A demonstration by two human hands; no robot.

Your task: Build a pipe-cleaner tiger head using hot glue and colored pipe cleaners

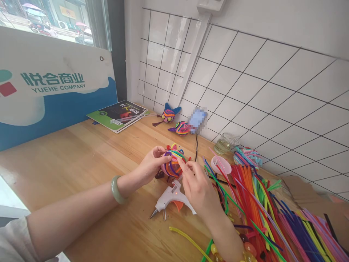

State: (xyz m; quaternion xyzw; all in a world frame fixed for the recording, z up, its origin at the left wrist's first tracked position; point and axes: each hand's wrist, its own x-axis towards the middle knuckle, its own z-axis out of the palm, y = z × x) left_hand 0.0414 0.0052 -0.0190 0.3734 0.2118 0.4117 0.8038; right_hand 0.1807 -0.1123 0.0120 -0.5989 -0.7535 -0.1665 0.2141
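Observation:
A round ornament wrapped in colourful pipe cleaners (171, 168) is between my hands, above the table. Orange, purple, green, yellow and pink bands curve around it, with small loops on top. My left hand (148, 165), with a pale green bangle on the wrist, grips the ornament's left side between thumb and fingers. From the right, my right hand (198, 183) pinches at the bands on the upper right, its other fingers curled in. What lies exactly under its fingertips is hidden. Just below, a white hot glue gun (169, 196) with an orange trigger rests on the table, nozzle to the left.
Loose pipe cleaners (247, 189) in many colours cover the right side. A yellow pipe cleaner (188, 238) lies in front. Behind stand two wrapped fish-like ornaments (168, 115), a blurred phone (197, 120), a glass jar (225, 143), a pink bowl (222, 165) and magazines (120, 115).

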